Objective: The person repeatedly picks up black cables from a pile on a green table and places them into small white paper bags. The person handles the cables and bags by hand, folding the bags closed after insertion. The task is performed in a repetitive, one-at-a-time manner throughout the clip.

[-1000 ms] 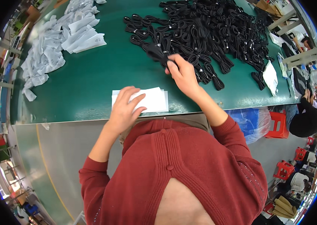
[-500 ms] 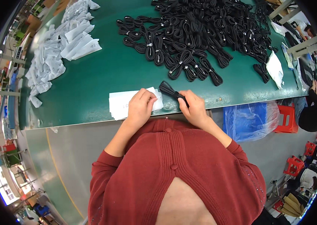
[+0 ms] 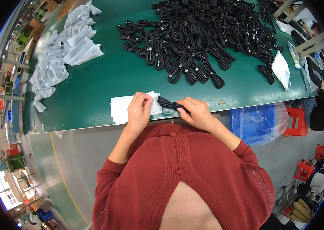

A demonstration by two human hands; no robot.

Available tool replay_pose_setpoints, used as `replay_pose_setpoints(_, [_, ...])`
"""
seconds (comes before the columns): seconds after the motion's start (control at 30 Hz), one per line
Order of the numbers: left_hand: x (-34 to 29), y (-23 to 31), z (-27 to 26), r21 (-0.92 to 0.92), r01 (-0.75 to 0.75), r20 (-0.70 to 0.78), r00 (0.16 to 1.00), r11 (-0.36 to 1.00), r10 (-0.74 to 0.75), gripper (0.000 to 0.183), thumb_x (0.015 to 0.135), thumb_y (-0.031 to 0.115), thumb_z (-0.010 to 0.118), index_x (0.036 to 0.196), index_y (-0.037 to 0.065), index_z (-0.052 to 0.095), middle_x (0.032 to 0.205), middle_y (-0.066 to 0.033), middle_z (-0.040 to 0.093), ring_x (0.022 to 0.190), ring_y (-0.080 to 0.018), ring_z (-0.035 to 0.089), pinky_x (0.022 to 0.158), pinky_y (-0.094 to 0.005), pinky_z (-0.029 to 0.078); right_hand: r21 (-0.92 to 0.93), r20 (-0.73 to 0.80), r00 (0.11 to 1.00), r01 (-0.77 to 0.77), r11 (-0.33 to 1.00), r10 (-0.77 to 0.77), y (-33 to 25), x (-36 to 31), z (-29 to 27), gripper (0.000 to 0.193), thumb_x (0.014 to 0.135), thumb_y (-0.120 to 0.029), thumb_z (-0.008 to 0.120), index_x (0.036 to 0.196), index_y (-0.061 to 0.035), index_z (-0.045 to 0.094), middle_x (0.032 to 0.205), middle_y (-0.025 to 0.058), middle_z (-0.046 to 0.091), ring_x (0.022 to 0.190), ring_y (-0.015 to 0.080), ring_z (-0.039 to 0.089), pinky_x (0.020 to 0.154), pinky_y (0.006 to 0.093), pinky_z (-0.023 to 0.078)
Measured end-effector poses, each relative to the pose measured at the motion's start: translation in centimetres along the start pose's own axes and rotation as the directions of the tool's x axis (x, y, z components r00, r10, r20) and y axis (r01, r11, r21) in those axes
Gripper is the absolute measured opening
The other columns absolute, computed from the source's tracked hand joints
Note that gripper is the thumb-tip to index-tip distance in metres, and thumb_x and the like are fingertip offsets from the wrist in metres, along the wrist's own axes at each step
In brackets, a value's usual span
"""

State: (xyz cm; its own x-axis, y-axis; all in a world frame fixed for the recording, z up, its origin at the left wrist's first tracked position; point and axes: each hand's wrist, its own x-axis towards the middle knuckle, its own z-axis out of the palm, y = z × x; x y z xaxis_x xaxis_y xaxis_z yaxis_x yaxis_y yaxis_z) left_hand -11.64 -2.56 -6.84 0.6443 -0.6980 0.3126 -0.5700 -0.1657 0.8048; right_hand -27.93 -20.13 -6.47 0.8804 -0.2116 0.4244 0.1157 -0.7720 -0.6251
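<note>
My right hand (image 3: 196, 111) is closed round a bundled black cable (image 3: 166, 102) at the near edge of the table. The bundle's free end points left, at the right edge of a stack of flat white bags (image 3: 119, 109). Over that stack, my left hand (image 3: 139, 110) pinches the edge of the top bag between thumb and fingers. The cable end touches or nearly touches the lifted bag edge; whether it is inside, I cannot tell.
A big heap of bundled black cables (image 3: 204, 34) covers the far side of the green table (image 3: 93, 84). Filled whitish bags (image 3: 51, 65) are piled at the left. A white packet (image 3: 280, 71) lies right; a blue bin (image 3: 252, 124) and red stool (image 3: 297, 122) stand below the edge.
My right hand has lowered the cable bundle and tilted it flatter, with its end closer to the bags. My left hand has shifted slightly left and lifts the bag's edge.
</note>
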Motion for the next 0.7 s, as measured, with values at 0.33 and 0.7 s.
replay_pose_setpoints(0.33, [1.3,1.6,-2.0,0.087,-0.43,0.157,0.897,0.898,0.414,0.014,0.078,-0.006,0.067,0.087,0.001,0.058,0.092,-0.0128,0.06,0.077,-0.029,0.057,0.067,-0.0354,0.048,0.523,0.771,0.515,-0.848,0.088,0.376,0.7,2.3,-1.5,0.027,0.098,-0.025,0.056,0.104,-0.0016,0.069,0.067,0.0017,0.063,0.059,0.0038,0.048,0.053,0.0225,0.036])
replay_pose_setpoints(0.7, [4.0,2.1,-3.3,0.246,-0.442,0.04,0.894,0.863,0.447,0.011,0.08,-0.002,0.066,0.086,0.003,0.057,0.1,-0.0119,0.06,0.087,-0.0267,0.055,0.075,-0.0335,0.045,0.301,-0.024,0.999,0.043,0.953,-0.038,-2.6,5.6,1.5,0.035,0.087,-0.003,0.068,0.122,-0.0024,0.062,0.1,0.0139,0.055,0.083,0.0271,0.06,0.072,0.0343,0.052])
